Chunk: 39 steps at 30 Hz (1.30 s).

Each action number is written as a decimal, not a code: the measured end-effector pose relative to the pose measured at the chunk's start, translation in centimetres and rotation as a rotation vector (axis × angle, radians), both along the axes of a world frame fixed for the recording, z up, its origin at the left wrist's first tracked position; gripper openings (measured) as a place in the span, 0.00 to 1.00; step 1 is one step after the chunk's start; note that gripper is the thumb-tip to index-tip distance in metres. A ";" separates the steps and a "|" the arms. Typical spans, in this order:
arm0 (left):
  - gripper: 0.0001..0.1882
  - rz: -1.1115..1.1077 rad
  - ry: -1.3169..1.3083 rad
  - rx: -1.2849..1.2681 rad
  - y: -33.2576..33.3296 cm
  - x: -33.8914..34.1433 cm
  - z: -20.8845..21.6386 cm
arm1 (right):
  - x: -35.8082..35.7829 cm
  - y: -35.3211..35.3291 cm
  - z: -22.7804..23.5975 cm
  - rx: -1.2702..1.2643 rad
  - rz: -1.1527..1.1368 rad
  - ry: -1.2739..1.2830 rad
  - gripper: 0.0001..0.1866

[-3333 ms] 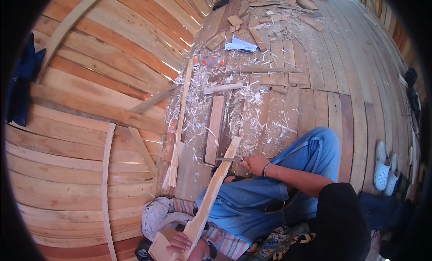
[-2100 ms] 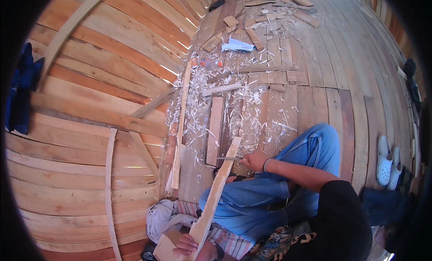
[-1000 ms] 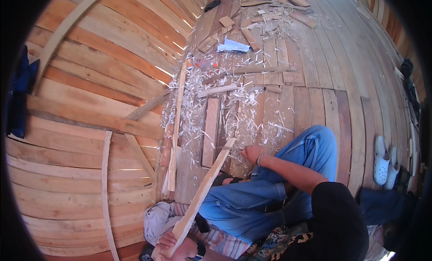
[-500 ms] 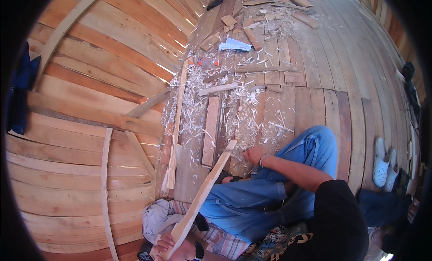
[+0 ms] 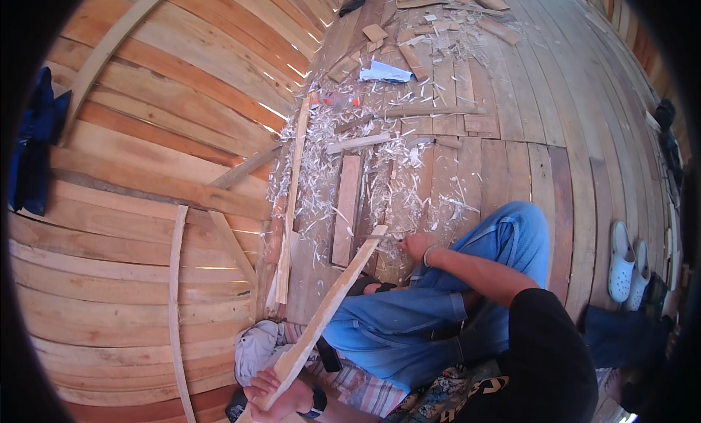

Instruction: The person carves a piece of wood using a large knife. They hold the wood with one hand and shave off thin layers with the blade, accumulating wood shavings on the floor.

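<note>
A long pale wooden strip [image 5: 321, 318] slants up from the lower left across my folded legs in blue jeans. My left hand [image 5: 272, 395] is closed round its near end. Close to the strip's far end, my right hand [image 5: 416, 246] is closed on a knife [image 5: 381, 238], whose thin grey blade appears to lie across the wood. The knife's handle is mostly hidden in my fingers. Pale curled shavings [image 5: 383, 197] litter the floor just beyond the strip.
A flat board [image 5: 345, 211] and a long batten [image 5: 294, 197] lie ahead, near the plank wall [image 5: 139, 262]. Farther off are wood offcuts [image 5: 412, 62] and a white-blue sheet [image 5: 385, 72]. Pale clogs [image 5: 621, 266] stand at the right; a grey cloth [image 5: 255, 348] lies beside my left hand.
My right hand has shifted slightly right and up, and the blade now shows across the strip's far end. The view has moved a little; my left hand keeps its hold.
</note>
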<state>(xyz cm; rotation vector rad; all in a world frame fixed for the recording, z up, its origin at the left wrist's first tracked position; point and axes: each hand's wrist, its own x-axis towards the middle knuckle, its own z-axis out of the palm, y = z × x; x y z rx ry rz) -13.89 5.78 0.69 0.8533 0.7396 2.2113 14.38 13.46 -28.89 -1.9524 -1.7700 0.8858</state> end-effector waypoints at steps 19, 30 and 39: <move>0.18 -0.084 0.019 0.016 0.7 -1.4 -0.5 | -0.8 -0.1 0.9 -0.043 0.061 -0.029 0.26; 0.18 -0.194 -0.008 0.063 0.5 0.2 -0.6 | 2.3 -0.3 2.0 -0.072 0.032 -0.061 0.24; 0.18 -0.106 -0.032 0.002 0.7 1.7 -0.3 | 4.8 -1.4 -0.2 -0.067 0.098 -0.157 0.20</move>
